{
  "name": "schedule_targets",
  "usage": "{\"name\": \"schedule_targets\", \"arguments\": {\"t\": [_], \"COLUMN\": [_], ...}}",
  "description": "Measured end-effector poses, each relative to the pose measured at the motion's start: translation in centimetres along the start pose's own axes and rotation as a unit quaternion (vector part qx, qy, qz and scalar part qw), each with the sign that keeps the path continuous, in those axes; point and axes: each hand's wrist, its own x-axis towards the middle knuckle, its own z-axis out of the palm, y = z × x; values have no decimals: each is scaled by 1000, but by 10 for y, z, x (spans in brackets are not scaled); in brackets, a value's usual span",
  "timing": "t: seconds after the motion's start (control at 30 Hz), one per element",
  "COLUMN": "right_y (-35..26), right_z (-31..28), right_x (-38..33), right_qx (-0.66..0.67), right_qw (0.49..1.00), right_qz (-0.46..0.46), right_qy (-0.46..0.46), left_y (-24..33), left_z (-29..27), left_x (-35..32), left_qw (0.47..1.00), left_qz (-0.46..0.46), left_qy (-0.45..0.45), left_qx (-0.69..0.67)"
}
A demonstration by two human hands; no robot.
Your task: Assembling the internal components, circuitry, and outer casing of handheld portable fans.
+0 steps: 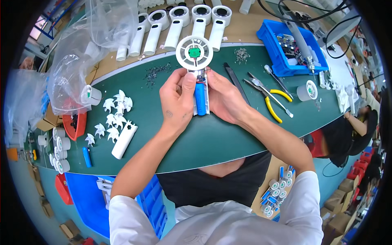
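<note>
Above the green work table (196, 147), both hands hold a partly built handheld fan (196, 65). Its round white head shows a green circuit board (194, 52) at the hub; below, the uncovered handle contains a blue battery cell (200, 100) and a small board with wires. My left hand (176, 98) grips the fan from the left, thumb along the neck. My right hand (224, 97) closes on its right side, fingertips near the small board; some fingers are hidden behind. To the left lie a white handle shell (124, 141), several white fan blades (119, 108) and a loose blue battery (87, 157).
Pliers (267, 97), a screwdriver (277, 81) and a dark strip (237, 83) lie right, near a blue bin (296, 72) of parts. Several white fans (175, 30) line the back. Small screws (157, 73) are scattered. Left stands a red basket (79, 124). Another person (347, 136) sits right.
</note>
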Motion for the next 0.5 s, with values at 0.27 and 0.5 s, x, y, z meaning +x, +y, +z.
{"name": "schedule_targets", "arguments": {"t": [0.27,0.5], "right_y": [-12,-13], "right_z": [2,5], "right_x": [-2,-5], "right_qx": [-47,-76], "right_qw": [999,997], "right_qz": [11,6], "right_qy": [-10,-8], "left_y": [6,12], "left_z": [3,-1], "left_x": [1,4], "left_qw": [995,993], "left_qz": [21,1], "left_qy": [-21,-35], "left_qx": [-100,-115]}}
